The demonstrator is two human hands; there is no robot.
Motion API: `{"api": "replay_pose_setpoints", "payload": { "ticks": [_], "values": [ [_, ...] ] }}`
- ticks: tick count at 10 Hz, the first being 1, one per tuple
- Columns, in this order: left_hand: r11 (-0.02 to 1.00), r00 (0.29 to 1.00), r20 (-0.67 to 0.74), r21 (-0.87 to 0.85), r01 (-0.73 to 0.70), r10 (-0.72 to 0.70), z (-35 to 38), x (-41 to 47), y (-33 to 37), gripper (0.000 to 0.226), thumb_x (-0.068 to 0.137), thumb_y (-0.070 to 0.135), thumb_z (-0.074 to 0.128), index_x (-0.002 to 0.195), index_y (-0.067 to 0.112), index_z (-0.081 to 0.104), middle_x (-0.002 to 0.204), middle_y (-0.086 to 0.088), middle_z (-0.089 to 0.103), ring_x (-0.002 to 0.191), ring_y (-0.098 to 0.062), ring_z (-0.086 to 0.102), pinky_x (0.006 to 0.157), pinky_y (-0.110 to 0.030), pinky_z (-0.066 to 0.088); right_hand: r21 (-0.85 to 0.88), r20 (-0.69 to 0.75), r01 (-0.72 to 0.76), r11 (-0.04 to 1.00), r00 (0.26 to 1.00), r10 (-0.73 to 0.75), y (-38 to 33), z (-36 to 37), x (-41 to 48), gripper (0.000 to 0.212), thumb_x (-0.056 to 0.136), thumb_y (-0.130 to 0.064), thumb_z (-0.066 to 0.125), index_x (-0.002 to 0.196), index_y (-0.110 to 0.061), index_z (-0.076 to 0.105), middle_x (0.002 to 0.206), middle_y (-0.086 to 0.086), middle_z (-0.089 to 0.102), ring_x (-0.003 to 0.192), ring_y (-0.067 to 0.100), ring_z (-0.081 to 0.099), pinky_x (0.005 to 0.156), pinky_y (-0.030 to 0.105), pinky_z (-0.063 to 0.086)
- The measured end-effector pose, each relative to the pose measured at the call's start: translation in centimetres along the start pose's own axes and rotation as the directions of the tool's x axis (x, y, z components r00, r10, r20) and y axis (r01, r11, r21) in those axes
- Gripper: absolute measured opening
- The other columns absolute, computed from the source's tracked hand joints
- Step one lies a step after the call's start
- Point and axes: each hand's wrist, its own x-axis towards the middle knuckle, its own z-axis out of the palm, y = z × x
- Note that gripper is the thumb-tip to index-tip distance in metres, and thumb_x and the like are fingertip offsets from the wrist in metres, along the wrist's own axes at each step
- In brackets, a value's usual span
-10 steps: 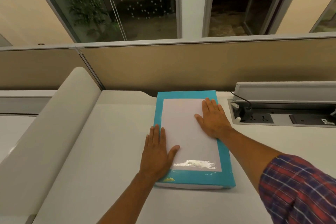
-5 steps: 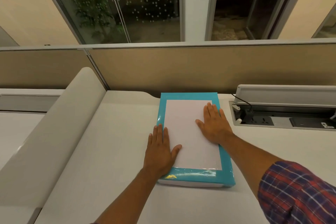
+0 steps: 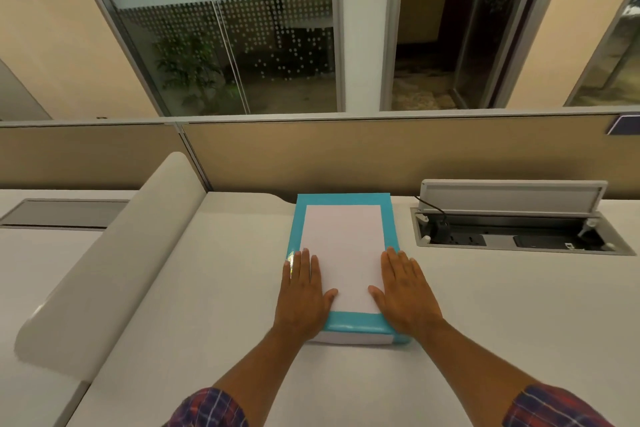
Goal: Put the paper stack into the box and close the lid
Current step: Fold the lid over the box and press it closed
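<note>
— Where's the box (image 3: 341, 206)?
— Centre of the frame, teal-bordered with a white top, lying flat on the desk (image 3: 207, 305).
— And the hands?
— Left hand (image 3: 303, 295) and right hand (image 3: 405, 293) lie flat, fingers spread, on its near corners, gripping nothing.
— Anything beside it?
— An open socket tray (image 3: 519, 229), right of frame.
</note>
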Motion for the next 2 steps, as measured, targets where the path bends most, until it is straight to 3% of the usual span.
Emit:
{"api": "replay_pose_setpoints", "payload": {
  "ticks": [1,2],
  "values": [
    [0.997,0.998,-0.010,0.039,-0.062,0.063,0.0,-2.0,2.4,0.087,0.096,0.067,0.045,0.160,0.008,0.039,0.170,-0.016,0.035,0.156,-0.040,0.036,0.125,-0.052,0.015,0.020,0.021,-0.024,1.000,1.000,0.024,1.2,-0.6,-3.1,0.084,0.102,-0.062,0.024,0.164,-0.015,-0.007,0.175,0.007,-0.009,0.162,0.031,-0.006,0.131,0.047,-0.001],
    [0.996,0.993,-0.070,0.015,-0.091,0.091,0.1,-2.8,4.2,0.088,0.095,0.068,0.046,0.159,0.008,0.040,0.170,-0.015,0.035,0.155,-0.039,0.037,0.124,-0.052,0.016,0.038,0.005,-0.032,0.999,0.999,0.032,2.3,-0.7,-4.9,0.085,0.101,-0.064,0.025,0.163,-0.017,-0.010,0.174,0.006,-0.013,0.161,0.032,-0.009,0.129,0.047,-0.005]
  ]
}}
